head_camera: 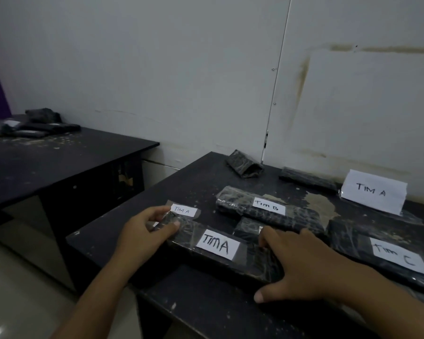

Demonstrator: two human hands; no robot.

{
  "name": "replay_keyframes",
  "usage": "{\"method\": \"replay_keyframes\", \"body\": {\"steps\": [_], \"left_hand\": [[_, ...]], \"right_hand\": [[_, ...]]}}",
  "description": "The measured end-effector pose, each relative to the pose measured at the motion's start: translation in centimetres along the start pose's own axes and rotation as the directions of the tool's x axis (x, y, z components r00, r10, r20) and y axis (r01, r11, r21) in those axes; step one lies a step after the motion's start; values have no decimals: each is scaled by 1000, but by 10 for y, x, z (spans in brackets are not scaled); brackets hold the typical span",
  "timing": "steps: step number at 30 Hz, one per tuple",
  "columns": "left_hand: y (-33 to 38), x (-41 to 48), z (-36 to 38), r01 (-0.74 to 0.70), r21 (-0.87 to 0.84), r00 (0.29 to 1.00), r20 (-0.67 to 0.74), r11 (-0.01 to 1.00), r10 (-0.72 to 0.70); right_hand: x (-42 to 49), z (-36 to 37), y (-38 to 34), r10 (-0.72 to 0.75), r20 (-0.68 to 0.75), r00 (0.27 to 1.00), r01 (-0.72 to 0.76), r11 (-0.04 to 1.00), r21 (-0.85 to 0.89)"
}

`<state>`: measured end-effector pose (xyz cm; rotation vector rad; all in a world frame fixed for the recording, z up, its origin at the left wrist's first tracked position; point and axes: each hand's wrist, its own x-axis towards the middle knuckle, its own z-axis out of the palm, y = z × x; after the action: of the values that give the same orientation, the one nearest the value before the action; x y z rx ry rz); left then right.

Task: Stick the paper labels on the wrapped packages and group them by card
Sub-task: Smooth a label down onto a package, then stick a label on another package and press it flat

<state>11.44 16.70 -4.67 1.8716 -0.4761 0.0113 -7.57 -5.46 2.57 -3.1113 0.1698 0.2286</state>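
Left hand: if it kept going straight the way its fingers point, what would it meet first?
Most likely the small taped TIM A label, lying just past the left hand, which grips the end of the TIM A package. Depth is unclear.

**dark worktable and its load**

the near table [206, 302], black and dust-speckled, stands against the wall. at its near edge lies a wrapped tim a package [255, 261]. just past that package's left end is a loose tim a label [184, 211] on clear tape. farther in lie a tim b package [269, 214] and, to the right, a tim c package [353, 241]. a tim a card [373, 192] stands far right. two unlabelled packages [244, 163] lie along the far edge. a second table [59, 162], on the left, bears more packages [47, 128].
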Motion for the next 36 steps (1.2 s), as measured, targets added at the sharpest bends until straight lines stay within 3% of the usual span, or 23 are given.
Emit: {"method": "replay_keyframes", "body": {"steps": [7,16,21,26,30,36], "left_hand": [[-4,-1,-17,-23,101,998,-54,995,29],[-8,5,-53,115,212,993,-16,971,-114],[-2,16,-71,159,348,979,62,924,-192],[15,33,-72,46,466,982,140,883,-125],[29,44,-61,-74,544,972,228,836,-62],[34,54,-43,-190,634,944,327,749,-37]], "right_hand": [[5,-4,-10,-98,46,994,90,984,156],[26,-17,-32,-174,159,972,135,964,230],[61,-27,-47,-149,4,989,144,960,241],[99,-20,-62,-36,-121,992,67,964,258],[121,-5,-72,69,-193,979,-35,984,174],[139,9,-76,154,-229,961,-126,983,131]]}}
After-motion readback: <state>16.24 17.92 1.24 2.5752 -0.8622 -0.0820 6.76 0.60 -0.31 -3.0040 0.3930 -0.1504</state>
